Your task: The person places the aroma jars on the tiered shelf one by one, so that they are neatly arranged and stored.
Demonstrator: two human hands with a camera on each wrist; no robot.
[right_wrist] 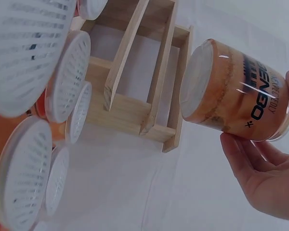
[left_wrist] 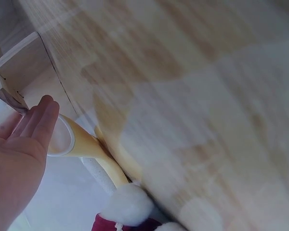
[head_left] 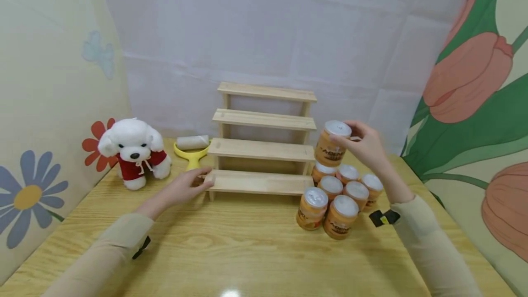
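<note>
My right hand holds an orange canister with a pale lid and dark lettering, thumb in front and fingers round the back. The canister is raised over a cluster of similar canisters at the right end of a four-step wooden display rack. In the right wrist view, the held canister is seen from below, fingers near its lid end. My left hand grips the left end of the rack's lowest step. The left wrist view shows the fingers at that wooden edge.
A white plush dog in a red top stands at the left. Behind my left hand lies a yellow-handled lint roller. Everything stands on a wood-grain table, with a white cloth hanging behind and painted walls on both sides.
</note>
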